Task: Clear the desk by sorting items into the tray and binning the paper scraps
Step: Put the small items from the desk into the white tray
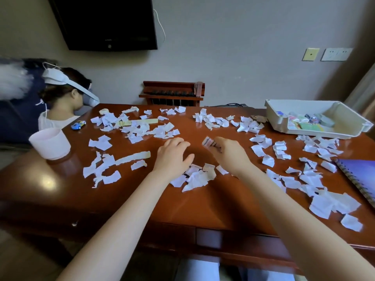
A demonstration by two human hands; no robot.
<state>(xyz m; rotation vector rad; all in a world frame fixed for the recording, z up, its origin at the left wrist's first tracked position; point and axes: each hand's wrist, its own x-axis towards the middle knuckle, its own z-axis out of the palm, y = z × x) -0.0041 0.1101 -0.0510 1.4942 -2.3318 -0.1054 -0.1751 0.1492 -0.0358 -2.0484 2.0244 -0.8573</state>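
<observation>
Torn white paper scraps (138,128) lie scattered over the whole brown desk (203,203). My left hand (174,155) hovers palm down over the desk's middle, fingers apart, holding nothing. My right hand (229,153) is closed around a small item with dark markings (210,143) that sticks out past its fingers; the item is blurred. A pile of scraps (194,177) lies just below both hands. The white tray (272,116) stands at the far right and holds several small colourful items. A pale pink bin (50,142) stands at the left edge.
A small blue toy car (78,124) sits far left on the desk. A purple spiral notebook (361,175) lies at the right edge. A person wearing a headset (67,92) sits beyond the left corner. A wooden rack (172,94) stands behind the desk.
</observation>
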